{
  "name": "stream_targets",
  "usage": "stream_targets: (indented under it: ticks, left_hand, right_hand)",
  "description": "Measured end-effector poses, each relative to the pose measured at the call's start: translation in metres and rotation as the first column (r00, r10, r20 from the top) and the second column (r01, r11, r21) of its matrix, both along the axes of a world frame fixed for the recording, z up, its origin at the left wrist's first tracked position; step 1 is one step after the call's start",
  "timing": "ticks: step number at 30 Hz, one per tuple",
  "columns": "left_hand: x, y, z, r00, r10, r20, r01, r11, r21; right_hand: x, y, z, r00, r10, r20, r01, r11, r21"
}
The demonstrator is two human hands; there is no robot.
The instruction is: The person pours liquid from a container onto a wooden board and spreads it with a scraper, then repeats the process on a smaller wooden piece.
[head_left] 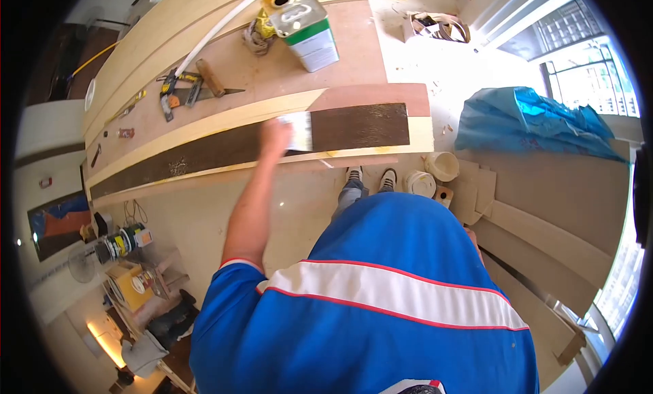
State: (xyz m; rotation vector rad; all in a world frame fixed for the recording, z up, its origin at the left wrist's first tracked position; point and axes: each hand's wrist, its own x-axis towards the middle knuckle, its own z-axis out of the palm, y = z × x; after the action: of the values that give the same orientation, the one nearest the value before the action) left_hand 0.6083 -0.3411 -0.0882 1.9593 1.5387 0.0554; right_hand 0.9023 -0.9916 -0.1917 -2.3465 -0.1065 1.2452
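Observation:
My left hand [274, 137] is closed on a white flat spreader [299, 130], which lies against a long dark brown strip [360, 126]. The hand is a little blurred, and its fingers partly hide the spreader. The strip looks wet and shiny in places and rests lengthwise on a pale wooden board [420, 135] at the near edge of the worktable. Only a sliver of my right arm shows beside my blue shirt; the right hand is out of sight.
Beyond the strip stands an open metal can [309, 37] with a green band. Left of it lie a wooden-handled tool [211, 79] and yellow-black tools [170, 88]. White buckets [420, 184] stand near my feet. Blue plastic sheeting [537, 122] is at right.

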Motion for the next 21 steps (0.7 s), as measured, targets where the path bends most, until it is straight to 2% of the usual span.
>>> stream_targets:
  ticks: [1,2,4,5,7,8,9,11,12,13,14,17,18,19,21]
  left_hand:
    - [-0.032,0.02,-0.001,0.999,0.029,-0.045,-0.027,0.998,0.063]
    - [-0.042,0.022,0.032,0.982,0.033,-0.185,0.007,0.977,0.213]
    - [-0.06,0.026,0.058,0.903,0.16,-0.398,-0.042,0.956,0.29]
    - [-0.057,0.023,0.062,0.879,0.168,-0.446,-0.055,0.965,0.256]
    - [-0.036,0.006,0.075,0.822,0.181,-0.54,-0.09,0.978,0.191]
    - [-0.013,-0.012,0.077,0.831,0.146,-0.537,-0.076,0.985,0.152]
    - [0.014,-0.031,0.075,0.843,0.108,-0.526,-0.041,0.989,0.139]
    - [0.072,-0.067,0.063,0.872,-0.068,-0.485,0.144,0.982,0.122]
    - [0.109,-0.089,0.068,0.873,-0.14,-0.467,0.2,0.976,0.082]
    - [0.14,-0.107,0.068,0.879,-0.234,-0.415,0.289,0.954,0.076]
    - [0.167,-0.123,0.059,0.905,-0.282,-0.319,0.333,0.935,0.117]
    - [0.229,-0.163,0.054,0.802,-0.551,-0.232,0.593,0.781,0.197]
    - [0.238,-0.168,0.048,0.74,-0.637,-0.215,0.672,0.7,0.24]
    - [0.239,-0.168,0.068,0.646,-0.719,-0.256,0.763,0.614,0.201]
    - [0.222,-0.166,0.084,0.614,-0.745,-0.26,0.774,0.505,0.382]
  right_hand:
    - [-0.004,-0.013,-0.008,0.999,0.052,0.014,-0.052,0.998,-0.04]
    - [-0.008,-0.025,-0.017,0.994,0.107,0.023,-0.105,0.991,-0.079]
    - [-0.016,-0.046,-0.034,0.988,0.148,0.053,-0.14,0.982,-0.129]
    - [-0.019,-0.055,-0.042,0.984,0.168,0.067,-0.156,0.976,-0.154]
    - [-0.023,-0.068,-0.059,0.944,0.306,0.126,-0.296,0.951,-0.095]
    - [-0.025,-0.073,-0.066,0.914,0.373,0.161,-0.367,0.928,-0.068]
    - [-0.026,-0.07,-0.063,0.83,0.496,0.255,-0.5,0.864,-0.055]
    - [-0.019,-0.058,-0.053,0.585,0.682,0.438,-0.732,0.677,-0.076]
    - [-0.017,-0.049,-0.049,0.774,0.524,0.354,-0.559,0.829,-0.004]
    - [-0.016,-0.038,-0.046,0.911,0.327,0.252,-0.349,0.936,0.046]
    - [-0.015,-0.028,-0.042,0.985,0.105,0.136,-0.115,0.991,0.07]
    - [0.0,-0.005,-0.021,1.0,-0.022,0.001,0.021,0.999,0.047]
    - [0.002,0.0,-0.01,0.998,-0.062,0.0,0.062,0.994,0.089]
    - [0.005,0.001,-0.006,0.994,-0.106,-0.002,0.105,0.986,0.13]
    - [0.005,-0.003,-0.004,0.988,-0.152,-0.011,0.151,0.976,0.16]
